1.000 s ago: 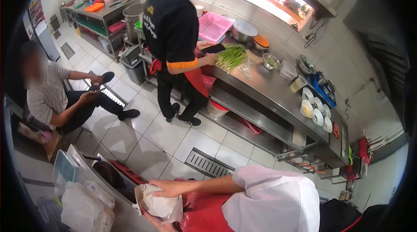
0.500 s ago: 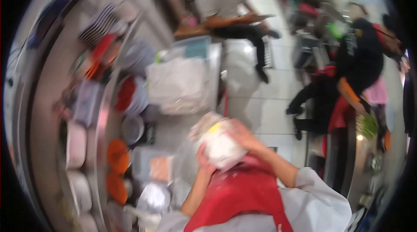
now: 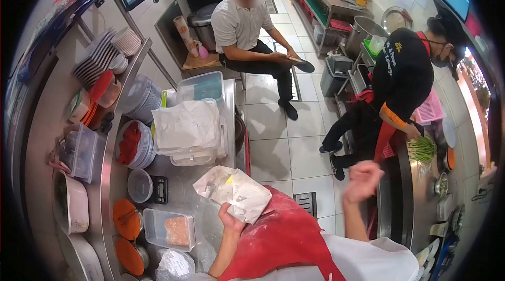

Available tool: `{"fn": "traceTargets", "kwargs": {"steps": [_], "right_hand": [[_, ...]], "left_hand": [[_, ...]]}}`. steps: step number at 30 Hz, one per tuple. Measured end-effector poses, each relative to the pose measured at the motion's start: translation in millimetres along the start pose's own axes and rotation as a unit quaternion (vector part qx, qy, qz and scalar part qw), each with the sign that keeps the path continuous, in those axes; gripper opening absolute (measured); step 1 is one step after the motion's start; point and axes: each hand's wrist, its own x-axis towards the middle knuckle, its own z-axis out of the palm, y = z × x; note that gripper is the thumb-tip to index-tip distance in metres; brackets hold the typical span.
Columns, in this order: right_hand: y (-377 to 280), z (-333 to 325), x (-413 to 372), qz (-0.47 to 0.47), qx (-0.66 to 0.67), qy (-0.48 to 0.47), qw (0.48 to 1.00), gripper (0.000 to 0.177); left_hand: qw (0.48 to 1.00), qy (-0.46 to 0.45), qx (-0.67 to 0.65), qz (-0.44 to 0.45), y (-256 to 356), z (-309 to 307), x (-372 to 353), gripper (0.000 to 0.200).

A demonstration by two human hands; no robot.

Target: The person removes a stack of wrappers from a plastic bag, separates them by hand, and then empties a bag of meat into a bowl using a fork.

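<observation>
A crumpled white paper bag (image 3: 236, 194) with a small yellow mark rests against the front of my red apron. My left hand (image 3: 231, 220) grips its lower left side, thumb up on the paper. Out to the right and away from the bag, my right hand (image 3: 363, 182) is raised over the floor with its fingers curled in. I see nothing in it, and it is slightly blurred. Pale powdery smudges mark the apron (image 3: 281, 236).
Left on the steel counter (image 3: 208, 210) are a plastic container with pinkish food (image 3: 176, 230), a scale (image 3: 159, 190), and stacked tubs under paper (image 3: 187, 126). One person (image 3: 247, 34) sits ahead; a co-worker in black (image 3: 402, 70) handles green stalks (image 3: 422, 149) at the right counter.
My right hand has let go of the bag and moved right, up into the air. My left hand still holds the bag, which has shifted slightly left and down.
</observation>
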Motion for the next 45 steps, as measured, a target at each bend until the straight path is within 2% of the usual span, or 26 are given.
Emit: {"fn": "traceTargets", "kwargs": {"steps": [1, 4, 5, 6, 7, 8, 9, 10, 11, 13, 16, 19, 22, 25, 26, 28, 31, 32, 35, 37, 38, 41, 42, 43, 44, 45], "right_hand": [[-16.2, -1.1, 19.1, -0.169, 0.038, -0.073, 0.982, 0.032], [-20.7, 26.1, 34.9, -0.202, 0.022, -0.07, 0.977, 0.032], [6.4, 26.3, 29.7, -0.103, -0.013, -0.037, 0.994, 0.036], [51.6, 11.9, 24.1, -0.057, -0.207, -0.092, 0.972, 0.028], [80.2, 13.7, 9.9, 0.015, -0.249, -0.163, 0.955, 0.026], [145.9, -7.1, -16.0, 0.205, -0.193, -0.216, 0.935, 0.027], [218.2, -41.2, -60.0, 0.17, -0.328, -0.322, 0.872, 0.031], [331.6, -107.8, -121.7, 0.089, -0.423, -0.601, 0.673, 0.044], [253.4, -84.6, -148.7, 0.25, -0.298, -0.701, 0.597, 0.06], [263.1, -86.3, -155.6, 0.452, -0.273, -0.616, 0.585, 0.068], [256.6, -85.8, -129.4, 0.337, -0.324, -0.722, 0.51, 0.068], [240.9, -81.3, -114.0, 0.386, -0.371, -0.686, 0.493, 0.069], [246.7, -82.9, -117.5, 0.379, -0.382, -0.671, 0.51, 0.065], [252.0, -82.0, -124.8, 0.305, -0.354, -0.701, 0.538, 0.066], [243.1, -94.1, -137.8, 0.302, -0.395, -0.696, 0.518, 0.059], [223.7, -43.4, -111.9, 0.241, -0.478, -0.68, 0.501, 0.046], [194.5, -6.8, -108.9, 0.257, -0.388, -0.518, 0.717, 0.035], [183.6, 8.6, -103.3, 0.318, -0.33, -0.504, 0.733, 0.033], [150.9, 51.3, -93.2, 0.35, -0.226, -0.507, 0.754, 0.037], [114.4, 75.3, -98.4, 0.411, -0.14, -0.45, 0.78, 0.041], [109.5, 91.5, -92.2, 0.426, -0.092, -0.426, 0.793, 0.045], [121.4, 85.6, -88.4, 0.454, -0.053, -0.305, 0.836, 0.054], [104.2, 96.6, -95.5, 0.337, -0.034, -0.283, 0.897, 0.058], [103.6, 96.8, -95.2, 0.264, -0.033, -0.316, 0.911, 0.057], [107.0, 96.7, -93.6, 0.202, -0.023, -0.37, 0.907, 0.056], [109.0, 102.6, -95.6, 0.244, -0.024, -0.412, 0.877, 0.055]], "left_hand": [[1.0, -0.012, -0.007, -0.002, -0.8, 8.2, -0.5, 0.062], [1.0, -0.015, -0.003, -0.012, -2.5, 12.0, 2.2, 0.063], [1.0, -0.017, -0.005, -0.01, -3.0, 5.2, 7.1, 0.063], [1.0, -0.018, -0.007, -0.01, -4.4, -6.8, 15.2, 0.063], [1.0, -0.02, -0.009, -0.011, -5.2, -14.3, 18.4, 0.064], [0.999, -0.024, -0.015, -0.014, -4.7, -13.4, 18.2, 0.064], [0.999, -0.029, -0.022, -0.019, -4.5, -9.6, 18.3, 0.064], [0.999, -0.033, -0.029, -0.024, -4.8, -5.2, 17.3, 0.064], [0.999, -0.036, -0.029, -0.025, -5.4, -0.6, 15.1, 0.064], [0.998, -0.044, -0.026, -0.023, -2.0, 9.6, 10.5, 0.065], [0.999, -0.031, 0.011, 0.007, -4.6, 2.4, 14.8, 0.07], [0.999, -0.048, 0.007, 0.009, -2.1, 6.7, 10.1, 0.07], [0.997, -0.075, -0.019, 0.017, 0.9, 11.3, 7.4, 0.065], [0.999, -0.037, -0.033, 0.011, 2.0, -3.2, 13.0, 0.065], [0.998, -0.012, -0.061, -0.033, 3.8, -15.2, 17.8, 0.066], [0.999, -0.035, -0.038, 0.008, 3.7, -1.7, 9.6, 0.066], [0.997, -0.058, -0.026, 0.045, 5.8, 8.0, 4.3, 0.066], [0.996, -0.06, -0.019, 0.059, 6.7, 14.2, 0.8, 0.066], [0.995, -0.058, -0.005, 0.077, 11.0, 18.0, 2.7, 0.067], [0.997, -0.034, -0.005, 0.064, 10.5, 18.2, -4.0, 0.068], [0.995, -0.056, -0.01, 0.077, 11.1, 18.0, -3.6, 0.068], [0.99, -0.052, -0.009, 0.132, 20.3, 25.3, -12.6, 0.066], [0.992, -0.076, -0.04, 0.093, 23.3, 17.5, -9.3, 0.066], [0.99, -0.092, -0.082, 0.069, 27.0, 3.0, -6.4, 0.066], [0.991, -0.089, -0.085, 0.057, 28.6, 1.1, -4.3, 0.066], [0.99, -0.111, -0.087, 0.029, 32.7, -4.8, 1.7, 0.058]]}}
